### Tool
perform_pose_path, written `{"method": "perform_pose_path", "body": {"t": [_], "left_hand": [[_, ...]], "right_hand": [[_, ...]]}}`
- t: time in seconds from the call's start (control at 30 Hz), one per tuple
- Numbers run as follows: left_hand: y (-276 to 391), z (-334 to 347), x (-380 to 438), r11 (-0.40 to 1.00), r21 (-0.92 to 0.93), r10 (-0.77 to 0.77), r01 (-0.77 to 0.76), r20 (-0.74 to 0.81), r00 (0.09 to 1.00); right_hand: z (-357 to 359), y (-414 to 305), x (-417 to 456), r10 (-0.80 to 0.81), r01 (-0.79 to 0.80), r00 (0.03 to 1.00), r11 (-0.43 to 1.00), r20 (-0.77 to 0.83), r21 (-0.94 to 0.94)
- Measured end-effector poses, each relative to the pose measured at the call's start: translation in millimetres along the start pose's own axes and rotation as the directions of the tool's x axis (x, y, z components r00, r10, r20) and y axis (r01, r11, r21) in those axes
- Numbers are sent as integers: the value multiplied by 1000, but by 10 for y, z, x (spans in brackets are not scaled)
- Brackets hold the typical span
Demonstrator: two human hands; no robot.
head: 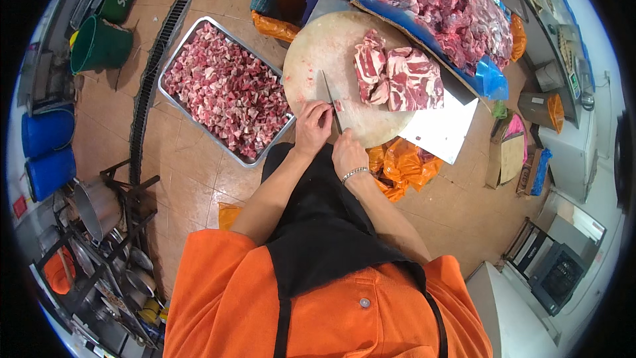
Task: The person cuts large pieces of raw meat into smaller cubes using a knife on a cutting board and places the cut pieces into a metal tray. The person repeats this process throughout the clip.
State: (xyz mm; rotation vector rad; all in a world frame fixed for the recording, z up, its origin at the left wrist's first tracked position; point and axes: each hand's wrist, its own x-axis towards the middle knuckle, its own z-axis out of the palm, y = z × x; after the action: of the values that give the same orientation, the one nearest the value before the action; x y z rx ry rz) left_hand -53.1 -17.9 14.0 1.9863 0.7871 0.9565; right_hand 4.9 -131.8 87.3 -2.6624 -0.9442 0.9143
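My right hand grips the handle of a knife, its blade pointing away from me over a round cutting board. My left hand is beside the blade at the board's near left edge, fingers bent; whether it pinches anything is hidden. A small piece of meat lies just right of the blade. Farther right on the board are a narrow slab of raw meat and a wider one. Left of the board stands a metal tray heaped with diced meat.
A box lined with blue plastic holds a large pile of raw meat behind the board. A white sheet and an orange plastic bag lie at its near right. An orange-lined bin stands behind left; a floor drain runs farther left.
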Motion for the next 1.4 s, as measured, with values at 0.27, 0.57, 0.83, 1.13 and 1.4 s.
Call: {"method": "perform_pose_path", "body": {"t": [0.27,0.57,0.83,1.13,1.4], "left_hand": [[91,-194,18,968,-130,-222,215,-42,974],[71,-106,-25,998,-62,-27,24,-63,998],[16,-128,-41,996,-65,-71,67,-60,996],[-57,-115,-57,1000,6,2,-2,-44,999],[-93,-101,-95,1000,18,-13,13,-11,1000]], "right_hand": [[-76,102,-249,-22,25,998,999,-64,44],[18,-29,-16,-167,179,968,983,-189,46],[-108,44,-284,-91,91,996,996,20,0],[37,41,-238,-20,22,999,998,40,-55],[179,6,133,-90,92,992,996,-84,13]]}}
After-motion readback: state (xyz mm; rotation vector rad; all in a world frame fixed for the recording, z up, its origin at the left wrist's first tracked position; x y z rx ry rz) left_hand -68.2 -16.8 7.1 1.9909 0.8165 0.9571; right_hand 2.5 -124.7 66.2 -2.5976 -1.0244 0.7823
